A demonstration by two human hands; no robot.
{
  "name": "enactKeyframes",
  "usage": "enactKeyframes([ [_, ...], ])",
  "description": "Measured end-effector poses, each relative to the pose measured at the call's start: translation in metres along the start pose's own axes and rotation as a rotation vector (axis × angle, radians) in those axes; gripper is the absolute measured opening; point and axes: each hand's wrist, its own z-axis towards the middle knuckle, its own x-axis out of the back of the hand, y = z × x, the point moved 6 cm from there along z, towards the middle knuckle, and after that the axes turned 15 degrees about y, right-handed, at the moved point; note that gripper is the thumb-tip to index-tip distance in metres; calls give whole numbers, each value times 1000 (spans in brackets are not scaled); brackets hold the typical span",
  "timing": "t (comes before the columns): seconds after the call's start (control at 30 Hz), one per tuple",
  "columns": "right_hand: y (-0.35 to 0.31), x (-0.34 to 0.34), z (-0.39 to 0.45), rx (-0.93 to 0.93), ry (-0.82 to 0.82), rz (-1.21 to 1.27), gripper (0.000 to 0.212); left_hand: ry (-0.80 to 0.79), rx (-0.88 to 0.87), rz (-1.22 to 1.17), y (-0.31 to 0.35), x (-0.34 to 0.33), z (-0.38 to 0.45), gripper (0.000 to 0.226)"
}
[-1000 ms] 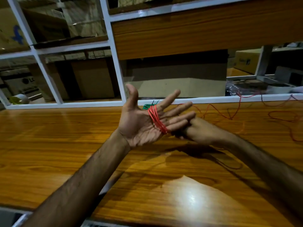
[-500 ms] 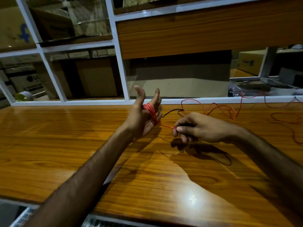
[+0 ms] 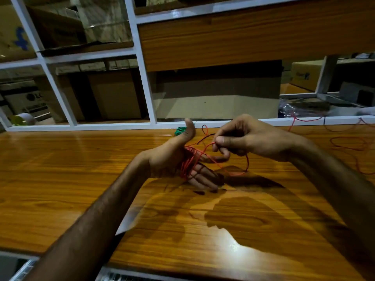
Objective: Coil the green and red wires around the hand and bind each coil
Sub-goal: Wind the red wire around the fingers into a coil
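Observation:
My left hand (image 3: 172,161) is held flat above the wooden table (image 3: 60,169), thumb up and fingers straight, pointing right. Several turns of the red wire (image 3: 187,165) are wound around its fingers. My right hand (image 3: 247,136) hovers just right of it and pinches the red wire between thumb and fingers. From there the wire loops down under the right hand and runs off to the right across the table. A small bundle of green wire (image 3: 180,130) lies on the table behind my left thumb, partly hidden.
A white-framed glass partition (image 3: 142,78) rises along the table's far edge, with cardboard boxes behind it. Loose red wire (image 3: 349,142) lies spread over the table's right side. A tape roll (image 3: 22,118) sits behind the glass at far left.
My left hand turned from palm-up to thumb-up, then tilted fingers right and lowered. My right hand came out from behind it, pinched the red wire and carried it up over the left fingers.

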Motion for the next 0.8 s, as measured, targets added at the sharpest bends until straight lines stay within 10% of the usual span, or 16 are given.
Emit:
enactKeyframes([
  [0.53,12,0,13,197,241,-111,23,-626,-49,-323,-8,-51,-5,93],
  [0.8,26,0,12,54,251,24,21,-539,-195,-721,28,-36,-13,61],
])
